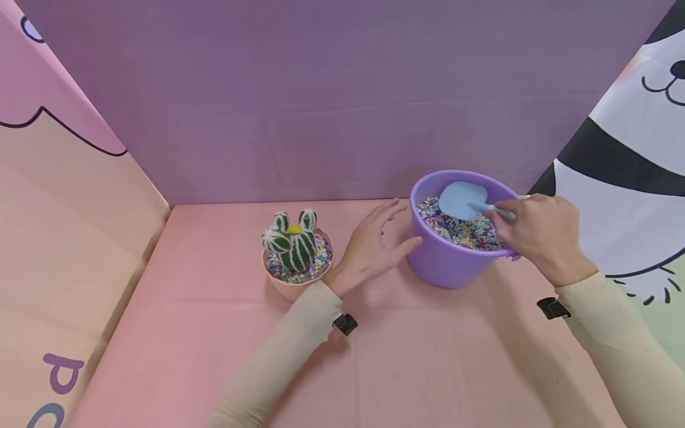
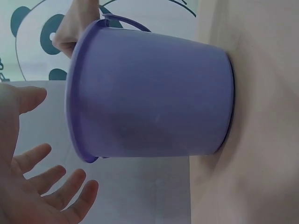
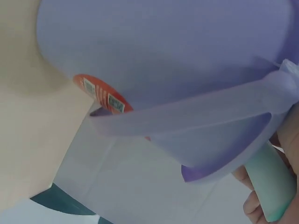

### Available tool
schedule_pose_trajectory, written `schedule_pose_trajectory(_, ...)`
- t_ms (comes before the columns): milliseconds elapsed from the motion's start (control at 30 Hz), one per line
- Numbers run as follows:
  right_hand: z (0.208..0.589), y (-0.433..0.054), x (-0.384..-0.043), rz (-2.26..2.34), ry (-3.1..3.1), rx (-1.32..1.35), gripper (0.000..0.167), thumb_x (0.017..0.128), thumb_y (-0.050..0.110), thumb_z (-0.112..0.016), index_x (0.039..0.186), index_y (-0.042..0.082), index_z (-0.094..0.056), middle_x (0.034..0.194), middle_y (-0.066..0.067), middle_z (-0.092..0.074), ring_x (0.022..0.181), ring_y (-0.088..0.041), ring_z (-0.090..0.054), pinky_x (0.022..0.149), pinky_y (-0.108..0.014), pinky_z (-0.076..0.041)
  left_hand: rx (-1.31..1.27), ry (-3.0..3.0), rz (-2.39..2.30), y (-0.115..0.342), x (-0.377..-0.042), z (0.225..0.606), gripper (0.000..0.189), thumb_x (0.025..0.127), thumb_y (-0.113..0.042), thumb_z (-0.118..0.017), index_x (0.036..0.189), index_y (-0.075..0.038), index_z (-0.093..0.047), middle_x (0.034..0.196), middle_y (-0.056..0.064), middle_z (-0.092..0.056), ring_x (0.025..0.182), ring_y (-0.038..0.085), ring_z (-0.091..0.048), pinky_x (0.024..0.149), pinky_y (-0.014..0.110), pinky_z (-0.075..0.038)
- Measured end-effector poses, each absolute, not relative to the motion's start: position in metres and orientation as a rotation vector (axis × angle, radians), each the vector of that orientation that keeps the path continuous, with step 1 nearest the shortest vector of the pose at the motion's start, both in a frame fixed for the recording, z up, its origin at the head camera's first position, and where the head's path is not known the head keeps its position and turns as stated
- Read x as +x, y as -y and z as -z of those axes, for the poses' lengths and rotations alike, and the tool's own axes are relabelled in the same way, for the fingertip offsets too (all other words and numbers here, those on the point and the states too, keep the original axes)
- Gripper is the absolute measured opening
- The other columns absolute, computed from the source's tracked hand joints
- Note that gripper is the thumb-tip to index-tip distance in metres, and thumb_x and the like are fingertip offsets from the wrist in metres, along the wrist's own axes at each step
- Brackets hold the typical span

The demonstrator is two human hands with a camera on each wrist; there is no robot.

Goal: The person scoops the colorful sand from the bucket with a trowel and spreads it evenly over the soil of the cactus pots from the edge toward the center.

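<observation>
My right hand (image 1: 543, 229) grips the handle of a light blue toy shovel (image 1: 462, 201) at the right rim of a purple bucket (image 1: 448, 267). The shovel's blade is inside the bucket's mouth, over small multicoloured pebbles (image 1: 471, 241). In the right wrist view the pale green-blue handle (image 3: 270, 182) shows between the fingers, beside the bucket's hanging handle (image 3: 187, 107). My left hand (image 1: 371, 246) is held with fingers spread just left of the bucket, holding nothing. Left of that wrist stands a knitted cactus (image 1: 297, 251) in a peach pot (image 1: 291, 290), with similar pebbles round its base.
Pink cloth (image 1: 214, 333) covers the table. A purple backdrop (image 1: 332, 101) rises close behind the bucket. Printed panels stand at both sides, the right one with a panda (image 1: 631, 178). An orange label (image 3: 105, 95) is on the bucket's side.
</observation>
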State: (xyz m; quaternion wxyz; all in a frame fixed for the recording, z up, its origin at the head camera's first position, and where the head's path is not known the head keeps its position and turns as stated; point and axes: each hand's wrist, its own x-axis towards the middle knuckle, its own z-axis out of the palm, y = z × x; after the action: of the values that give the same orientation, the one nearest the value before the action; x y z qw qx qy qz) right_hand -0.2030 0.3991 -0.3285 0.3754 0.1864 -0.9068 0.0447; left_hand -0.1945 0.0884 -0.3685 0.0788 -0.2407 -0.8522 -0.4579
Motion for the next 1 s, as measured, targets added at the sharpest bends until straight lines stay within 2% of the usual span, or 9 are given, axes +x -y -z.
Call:
schedule_pose_trajectory(67, 0.327, -0.398, -0.202, -0.072, 2.312, 0.485, 0.023, 0.087, 0.031, -0.071, 0.08, 0.013, -0.083, 0.047, -0.012, -0.05, 0.045, -0.037, -0.049, 0.04, -0.049, -0.035, -0.719, 2.591, 1.327, -0.09, -0.197, 0.369, 0.071, 0.095, -0.048, -0.076, 0.157, -0.022, -0.053, 0.168, 0.0, -0.046, 0.154, 0.021, -0.046, 0.121, 0.046, -0.046)
schedule_pose_trajectory(200, 0.324, -0.396, -0.2, -0.019, 2.304, 0.478, 0.03, 0.088, 0.024, -0.066, 0.062, 0.009, -0.068, 0.044, -0.011, -0.047, 0.051, -0.038, -0.052, 0.045, -0.048, -0.035, -0.715, 2.64, 1.258, -0.091, -0.204, 0.369, 0.073, 0.095, -0.052, -0.074, 0.158, -0.022, -0.053, 0.168, 0.001, -0.046, 0.157, 0.023, -0.043, 0.127, 0.051, -0.037)
schedule_pose_trajectory(267, 0.322, -0.396, -0.199, -0.017, 2.335, 0.455, 0.031, 0.089, 0.021, -0.067, 0.06, 0.01, -0.065, 0.045, -0.01, -0.048, 0.053, -0.039, -0.054, 0.047, -0.048, -0.034, -0.707, 2.646, 1.255, -0.092, -0.207, 0.369, 0.073, 0.094, -0.054, -0.074, 0.157, -0.022, -0.053, 0.168, 0.0, -0.046, 0.157, 0.022, -0.042, 0.128, 0.05, -0.036)
schedule_pose_trajectory(367, 0.321, -0.394, -0.199, -0.036, 2.415, 0.416, 0.024, 0.089, 0.02, -0.071, 0.067, 0.01, -0.073, 0.047, -0.01, -0.05, 0.054, -0.039, -0.054, 0.045, -0.049, -0.036, -0.726, 2.637, 1.282, -0.096, -0.21, 0.371, 0.074, 0.094, -0.054, -0.075, 0.157, -0.022, -0.053, 0.167, -0.002, -0.047, 0.157, 0.02, -0.042, 0.129, 0.048, -0.035)
schedule_pose_trajectory(500, 0.322, -0.39, -0.202, -0.071, 2.489, 0.401, 0.011, 0.087, 0.02, -0.078, 0.084, 0.011, -0.084, 0.053, -0.015, -0.058, 0.055, -0.041, -0.057, 0.042, -0.053, -0.039, -0.777, 2.607, 1.281, -0.102, -0.212, 0.373, 0.075, 0.094, -0.053, -0.076, 0.157, -0.02, -0.053, 0.164, -0.004, -0.051, 0.154, 0.017, -0.046, 0.127, 0.045, -0.038)
schedule_pose_trajectory(633, 0.324, -0.383, -0.209, -0.094, 2.496, 0.472, 0.011, 0.087, 0.018, -0.08, 0.093, 0.011, -0.086, 0.064, -0.019, -0.069, 0.061, -0.044, -0.063, 0.045, -0.056, -0.046, -0.77, 2.576, 1.28, -0.106, -0.213, 0.374, 0.076, 0.094, -0.053, -0.077, 0.157, -0.017, -0.053, 0.162, -0.003, -0.054, 0.152, 0.015, -0.049, 0.125, 0.043, -0.041)
schedule_pose_trajectory(767, 0.323, -0.38, -0.213, -0.112, 2.523, 0.572, 0.013, 0.087, 0.02, -0.082, 0.096, 0.013, -0.087, 0.071, -0.017, -0.075, 0.065, -0.042, -0.067, 0.049, -0.057, -0.049, -0.727, 2.579, 1.291, -0.109, -0.214, 0.374, 0.08, 0.092, -0.054, -0.078, 0.157, -0.016, -0.053, 0.162, -0.003, -0.054, 0.151, 0.015, -0.05, 0.124, 0.043, -0.043)
schedule_pose_trajectory(867, 0.318, -0.383, -0.214, -0.112, 2.57, 0.629, 0.014, 0.086, 0.024, -0.084, 0.097, 0.016, -0.088, 0.075, -0.014, -0.077, 0.063, -0.038, -0.068, 0.048, -0.055, -0.05, -0.698, 2.584, 1.273, -0.11, -0.214, 0.374, 0.08, 0.091, -0.054, -0.08, 0.156, -0.016, -0.054, 0.161, -0.004, -0.055, 0.15, 0.015, -0.05, 0.123, 0.043, -0.044)
schedule_pose_trajectory(1000, 0.309, -0.394, -0.213, -0.187, 2.696, 0.698, 0.014, 0.085, 0.029, -0.086, 0.094, 0.018, -0.089, 0.072, -0.003, -0.079, 0.058, -0.021, -0.067, 0.049, -0.042, -0.05, -0.673, 2.582, 1.247, -0.113, -0.214, 0.374, 0.077, 0.089, -0.052, -0.083, 0.153, -0.016, -0.058, 0.159, -0.004, -0.057, 0.149, 0.016, -0.053, 0.12, 0.045, -0.046)
